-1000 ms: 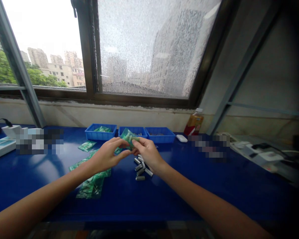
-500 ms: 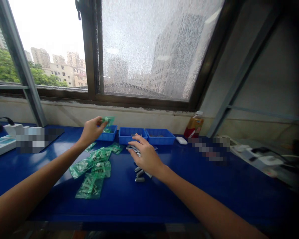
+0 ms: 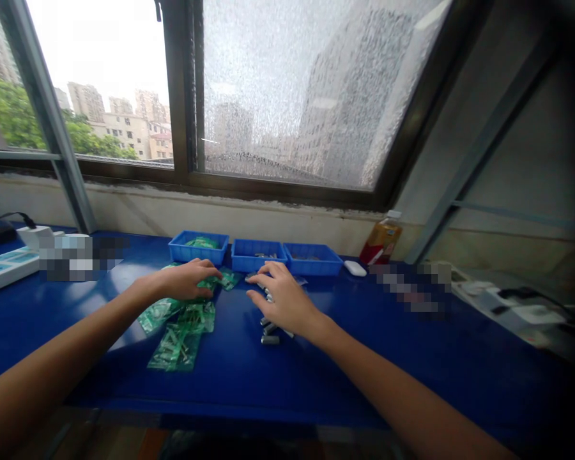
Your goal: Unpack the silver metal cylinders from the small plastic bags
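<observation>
My left hand (image 3: 191, 280) is over the spread of green plastic packets (image 3: 175, 345), fingers apart and pointing right; I see nothing in its grasp. Small pale and metal-coloured parts show through the packets. Fingers parted, my right hand (image 3: 285, 295) hovers over a loose group of small silvery cylinders (image 3: 269, 340) and covers some of them. Behind the hands stand three blue bins: the left bin (image 3: 199, 256) has green packets in it, the middle bin (image 3: 256, 264) holds small silvery pieces, and the right bin (image 3: 314, 267) has small pieces low inside.
A bottle with amber contents (image 3: 383, 239) and a small white case (image 3: 354, 268) stand right of the bins. A white power strip (image 3: 9, 268) lies at the left; white plugs and cables (image 3: 512, 310) are at the far right. The window wall rises behind the blue table (image 3: 335, 377).
My left hand has let go of a green packet at the left bin and come down toward the packets on the table. The right hand stays over the cylinders. The view has shifted slightly.
</observation>
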A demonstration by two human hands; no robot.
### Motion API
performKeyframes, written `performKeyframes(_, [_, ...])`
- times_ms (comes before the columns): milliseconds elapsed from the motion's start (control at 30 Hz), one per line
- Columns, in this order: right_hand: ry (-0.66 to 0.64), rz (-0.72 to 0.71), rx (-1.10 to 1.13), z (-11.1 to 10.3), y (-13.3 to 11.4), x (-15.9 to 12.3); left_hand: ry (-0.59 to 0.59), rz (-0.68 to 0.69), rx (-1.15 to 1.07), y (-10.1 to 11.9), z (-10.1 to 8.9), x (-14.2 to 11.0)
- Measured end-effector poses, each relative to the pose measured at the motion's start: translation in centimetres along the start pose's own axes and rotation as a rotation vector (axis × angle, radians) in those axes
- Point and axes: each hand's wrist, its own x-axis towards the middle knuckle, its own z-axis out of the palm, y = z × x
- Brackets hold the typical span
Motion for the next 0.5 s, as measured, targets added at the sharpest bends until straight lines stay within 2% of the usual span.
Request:
performKeyframes(200, [-0.101,-0.02,0.022,0.1,0.0,0.0,0.004,-0.12,-0.069,-2.5,-0.2,-0.1])
performKeyframes(333, [-0.199,-0.03,0.243,-1.7,-1.9,0.2,0.016,-0.138,-0.068,-3.3,-0.5,-0.3])
performKeyframes(400, [-0.308,-0.048,0.494,-3.7,-3.9,-0.1,0.03,-0.117,-0.03,-2.9,-0.4,-0.3])
performKeyframes(500, [-0.622,-0.165,0.829,-7.1,-7.3,-1.5,0.081,-0.095,0.028,-1.5,0.4,0.3])
